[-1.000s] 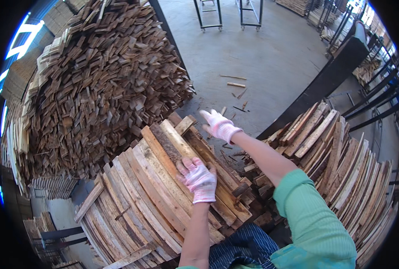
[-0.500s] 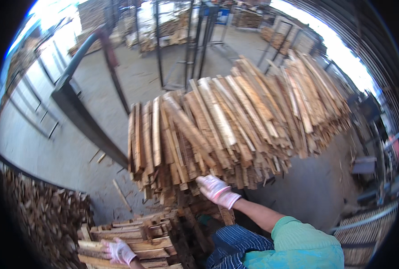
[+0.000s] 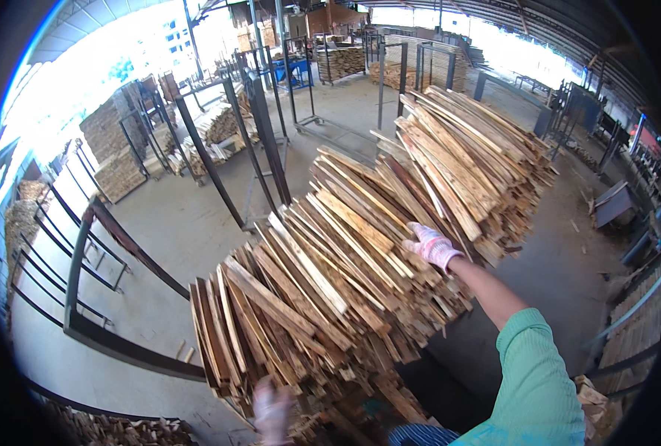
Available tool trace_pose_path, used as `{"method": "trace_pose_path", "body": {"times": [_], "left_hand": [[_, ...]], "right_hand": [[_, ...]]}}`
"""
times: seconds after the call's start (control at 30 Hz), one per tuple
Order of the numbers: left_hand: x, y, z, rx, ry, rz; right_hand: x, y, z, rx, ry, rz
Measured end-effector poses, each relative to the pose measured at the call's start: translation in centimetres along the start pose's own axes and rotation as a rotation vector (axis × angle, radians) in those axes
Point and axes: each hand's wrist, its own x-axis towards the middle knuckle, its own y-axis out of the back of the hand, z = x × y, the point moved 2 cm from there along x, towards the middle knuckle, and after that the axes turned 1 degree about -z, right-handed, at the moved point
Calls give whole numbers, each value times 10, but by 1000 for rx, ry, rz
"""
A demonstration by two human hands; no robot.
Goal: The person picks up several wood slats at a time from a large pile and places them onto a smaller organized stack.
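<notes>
My right hand (image 3: 434, 247), in a pink-and-white glove, reaches to the near ends of the wooden strips, beside the dip between two heaps. Its thumb and fingers look spread apart at the strip ends, with no strip clearly gripped. My left hand (image 3: 272, 410), gloved alike, is at the lower edge by the near left end of the strips. Motion smears its fingers, so its grip cannot be made out. The long heap of rough strips (image 3: 323, 275) lies across the middle. A higher heap (image 3: 464, 163) adjoins it at the right.
A dark metal frame (image 3: 74, 275) stands left of the strips, with upright posts (image 3: 260, 126) behind them. Wood scraps (image 3: 122, 430) are heaped at the lower left. Stacked timber (image 3: 342, 64) stands farther back. Slatted wood (image 3: 635, 327) lies at the right edge.
The view has tilted up, showing more of the yard. My right hand has moved right and farther along the strips. My left hand has left the lower stack and moved right, toward the long heap.
</notes>
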Motion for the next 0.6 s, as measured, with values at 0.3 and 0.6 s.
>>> {"method": "trace_pose_path", "body": {"times": [0.3,0.6], "left_hand": [[199,-298,73,137,-25,-406],[201,-305,142,-602,570,-496]], "right_hand": [[120,-66,-38,-211,-138,65],[92,-45,-64,-367,-136,-97]]}}
